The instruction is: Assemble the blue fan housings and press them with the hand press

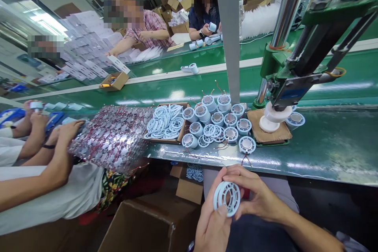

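Note:
Low in the view, above my lap, my left hand [214,220] grips light-blue slotted rings [226,199], its thumb across their lower edge. My right hand [255,193] has its fingers and thumb on the right side of the same rings. Beyond the hands, light-blue round parts with silver discs [247,145] and thin red wires stand grouped on the green table [319,145]. Loose rings [209,130] lie among them. A cardboard tray [180,136] at their left holds a heap of similar rings.
A green press [295,82] with a white head stands at the right over a brown pad [268,126]. Bubble-wrapped parts [113,136] lie left. Co-workers' hands are at far left and across the table. An open carton [141,224] stands below.

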